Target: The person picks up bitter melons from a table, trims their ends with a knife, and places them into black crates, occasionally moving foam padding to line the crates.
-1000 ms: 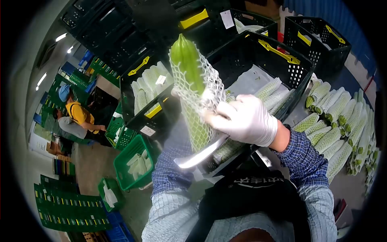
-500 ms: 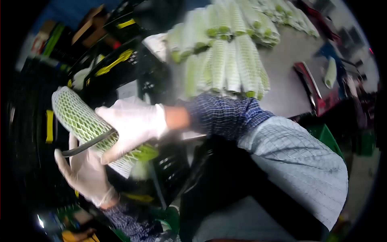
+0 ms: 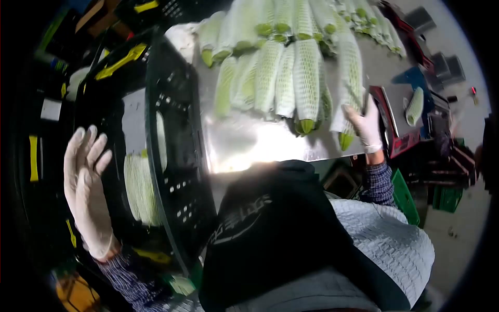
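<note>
My right hand [image 3: 367, 125], in a white glove, grips the lower part of a long green vegetable in a white foam net sleeve [image 3: 349, 67] at the right of the table's pile. The thumb is on its left side, the fingers partly hidden behind it. My left hand [image 3: 87, 192], also gloved, is empty, its fingers upright and slightly apart, by the left side of a black crate [image 3: 182, 151]. Inside the crate lie similar netted vegetables [image 3: 139, 190] and a pale sheet [image 3: 134, 119].
Several netted vegetables [image 3: 275, 73] lie in rows on a metal table [image 3: 249, 138]. To the right, one more netted vegetable [image 3: 415, 106] sits on a scale-like device with a red front [image 3: 405, 143]. A white bundle [image 3: 182, 41] is at the table's far left corner.
The netted vegetable both hands held at the left has left them, as has the dark strip by my left fingers. My right hand has swung right to another vegetable; the left has opened.
</note>
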Demonstrator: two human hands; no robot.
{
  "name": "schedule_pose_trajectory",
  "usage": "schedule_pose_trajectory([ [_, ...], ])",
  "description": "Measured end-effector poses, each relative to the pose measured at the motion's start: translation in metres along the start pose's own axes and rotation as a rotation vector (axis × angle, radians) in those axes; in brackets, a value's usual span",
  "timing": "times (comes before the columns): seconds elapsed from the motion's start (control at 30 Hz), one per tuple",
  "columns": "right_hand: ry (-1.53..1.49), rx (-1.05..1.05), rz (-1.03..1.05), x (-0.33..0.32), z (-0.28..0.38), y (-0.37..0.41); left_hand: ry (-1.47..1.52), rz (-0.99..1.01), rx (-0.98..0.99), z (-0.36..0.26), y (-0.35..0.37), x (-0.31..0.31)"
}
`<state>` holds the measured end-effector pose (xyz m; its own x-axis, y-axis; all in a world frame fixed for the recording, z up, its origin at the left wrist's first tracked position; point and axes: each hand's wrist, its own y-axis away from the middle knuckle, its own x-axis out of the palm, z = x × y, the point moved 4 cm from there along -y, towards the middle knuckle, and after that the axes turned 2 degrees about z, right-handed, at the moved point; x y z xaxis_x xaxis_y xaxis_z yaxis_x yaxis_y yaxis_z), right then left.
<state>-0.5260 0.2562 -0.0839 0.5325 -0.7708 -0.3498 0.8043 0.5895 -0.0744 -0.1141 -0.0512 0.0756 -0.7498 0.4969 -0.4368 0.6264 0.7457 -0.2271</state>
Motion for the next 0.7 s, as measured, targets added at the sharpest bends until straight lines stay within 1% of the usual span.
schedule_pose_trajectory([
  [0.03,0.179,-0.057,-0.058,-0.028,-0.056,-0.013,-0.009,-0.042,-0.048,0.009,-0.001,-0.011],
  [0.07,0.07,0.021,-0.028,-0.036,-0.066,-0.011,0.038,-0.072,-0.069,0.024,0.001,-0.021],
  [0.1,0.075,0.053,-0.045,-0.054,-0.11,-0.019,0.15,-0.1,-0.128,0.046,0.004,-0.04],
  [0.13,0.16,0.086,-0.081,-0.062,-0.122,-0.021,0.265,-0.19,-0.228,0.065,0.001,-0.053],
  [0.17,0.494,0.087,-0.126,-0.073,-0.139,-0.024,0.302,-0.154,-0.256,0.091,0.003,-0.07],
  [0.2,0.312,0.127,-0.108,-0.08,-0.174,-0.03,0.256,-0.239,-0.372,0.113,0.005,-0.084],
  [0.23,0.383,0.102,-0.016,-0.083,-0.183,-0.036,0.206,-0.286,-0.419,0.13,0.01,-0.093],
  [0.27,0.447,0.156,-0.035,-0.085,-0.195,-0.038,0.166,-0.32,-0.461,0.146,0.017,-0.098],
  [0.33,0.658,0.183,-0.068,-0.1,-0.221,-0.043,0.042,-0.345,-0.569,0.172,0.033,-0.101],
  [0.4,0.857,0.236,-0.022,-0.104,-0.229,-0.042,-0.026,-0.306,-0.704,0.207,0.044,-0.103],
  [0.43,0.867,0.275,0.013,-0.11,-0.235,-0.046,-0.051,-0.254,-0.733,0.219,0.048,-0.1],
  [0.47,0.904,0.252,0.041,-0.107,-0.227,-0.048,-0.112,-0.232,-0.728,0.231,0.052,-0.097],
  [0.5,1.023,0.275,-0.033,-0.108,-0.216,-0.049,-0.193,-0.167,-0.729,0.253,0.057,-0.095],
  [0.53,1.135,0.297,-0.112,-0.095,-0.178,-0.044,-0.278,-0.103,-0.726,0.273,0.06,-0.095],
  [0.57,1.12,0.305,-0.111,-0.09,-0.151,-0.045,-0.287,-0.085,-0.772,0.284,0.062,-0.089],
  [0.6,1.125,0.103,-0.168,-0.102,-0.154,-0.058,-0.343,-0.014,-0.882,0.297,0.061,-0.084],
  [0.67,0.806,-0.01,0.025,-0.085,-0.105,-0.069,-0.399,0.086,-0.83,0.284,0.043,-0.055],
  [0.7,0.511,0.101,0.058,-0.079,-0.104,-0.078,-0.37,0.056,-0.825,0.278,0.029,-0.041],
])
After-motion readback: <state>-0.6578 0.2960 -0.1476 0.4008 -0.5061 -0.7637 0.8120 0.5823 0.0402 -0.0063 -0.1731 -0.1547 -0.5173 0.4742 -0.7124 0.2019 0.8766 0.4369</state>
